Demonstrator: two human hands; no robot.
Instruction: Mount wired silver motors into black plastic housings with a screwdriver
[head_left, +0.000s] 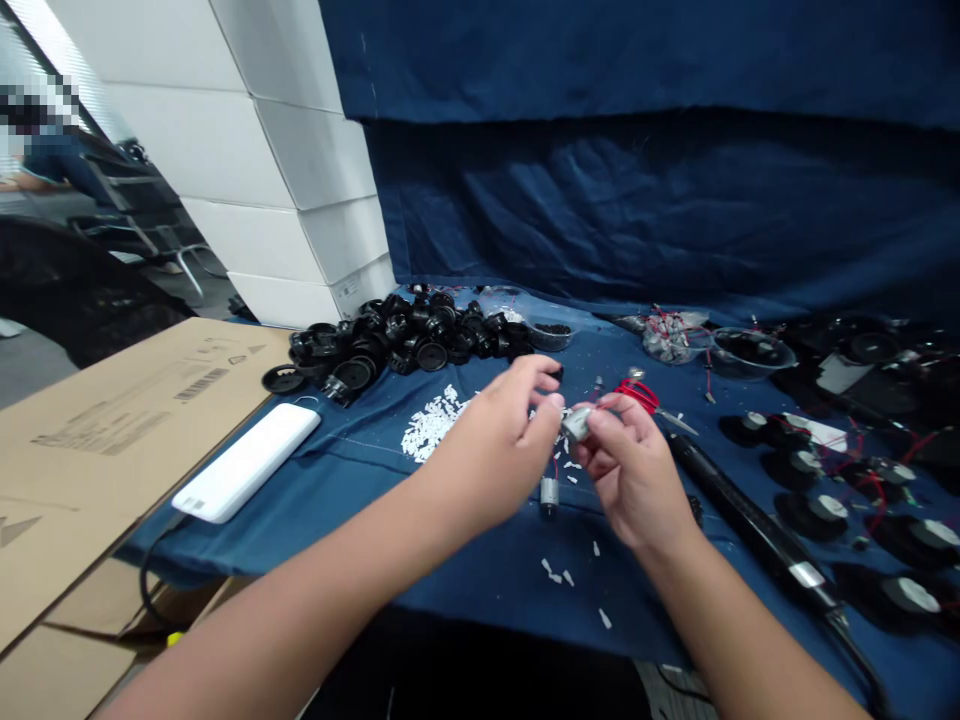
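My right hand [634, 460] is closed on a small silver motor [576, 424], pinched between thumb and fingers. Just left of it, my left hand [517, 425] has its fingers curled around a small black part [556, 373], mostly hidden by the fingers. The two hands almost meet over the blue cloth. Below them lies another small motor [550, 494] with a red wire. A pile of small white plastic pieces [431, 425] is partly covered by my left hand, and several more lie scattered nearby. Red-handled scissors [639, 394] rest beyond my right hand.
A heap of black round housings [405, 335] stands at the back left, before stacked white boxes [277, 150]. A white power bank [247, 462] and cardboard [135, 420] lie left. Right are a black screwdriver-like tool [750, 515], plastic bowls [752, 352] and motors on black bases [821, 510].
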